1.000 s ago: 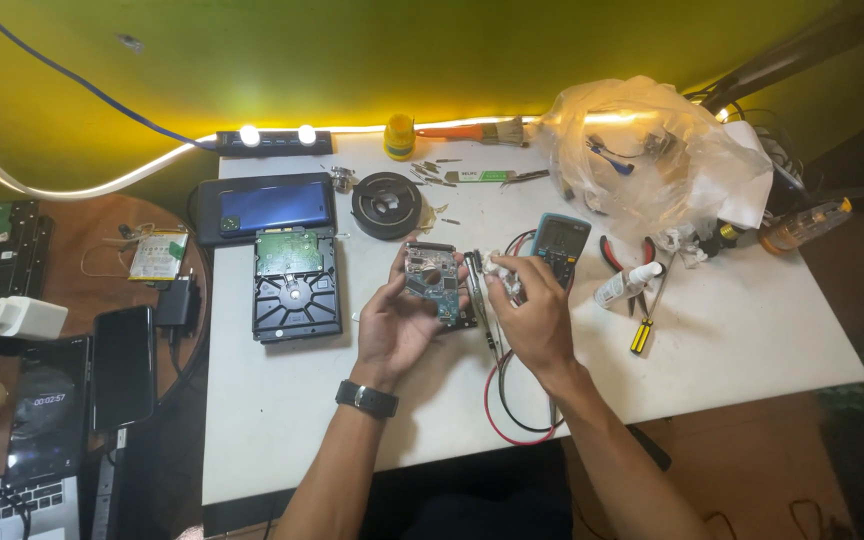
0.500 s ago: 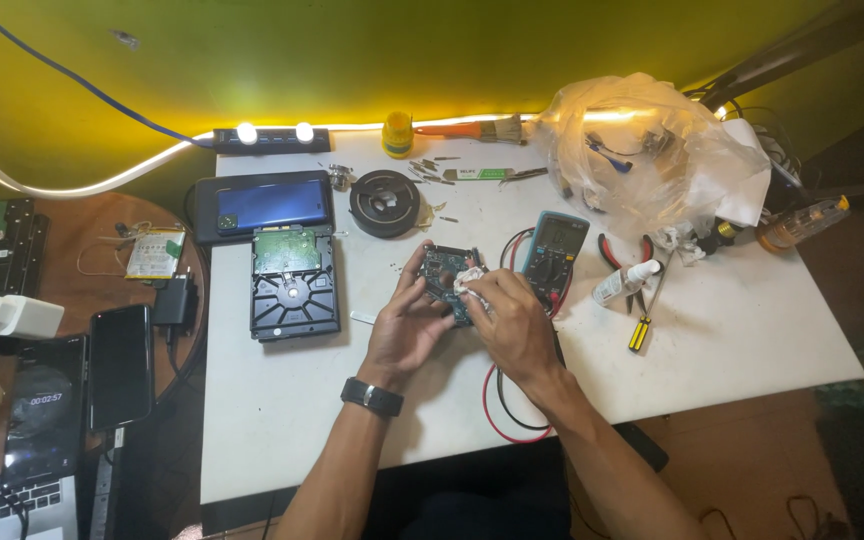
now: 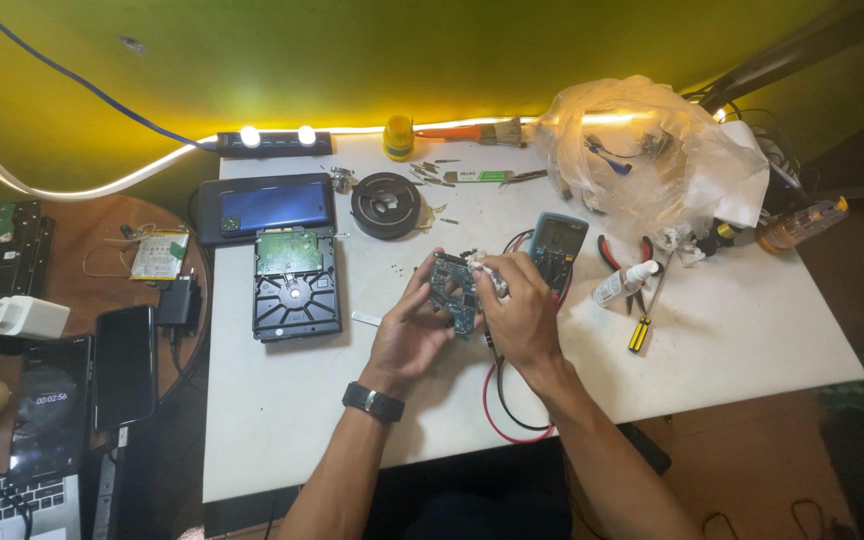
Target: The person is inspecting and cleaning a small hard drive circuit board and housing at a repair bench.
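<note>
My left hand (image 3: 407, 335) holds a small blue-green circuit board (image 3: 452, 290) by its lower left side, just above the white table (image 3: 282, 420). My right hand (image 3: 522, 310) is closed over the board's right edge and pinches a small white wad (image 3: 487, 268) against it. A black watch sits on my left wrist (image 3: 372, 402). Just behind the right hand lies a teal multimeter (image 3: 557, 245), and its red and black leads (image 3: 497, 400) loop on the table under my right forearm. An opened black hard drive (image 3: 295, 285) lies to the left of my hands.
A dark tablet (image 3: 270, 208) and a round black speaker (image 3: 385, 203) lie at the back. A clear plastic bag (image 3: 642, 150) of parts bulges at the back right. Red pliers, a white bottle (image 3: 624, 283) and a yellow-handled screwdriver (image 3: 642, 325) lie right. Phones and chargers crowd the left side table.
Both hands with the circuit board have shifted slightly left, away from the multimeter, and the right hand has closed over the board's edge with the white wad.
</note>
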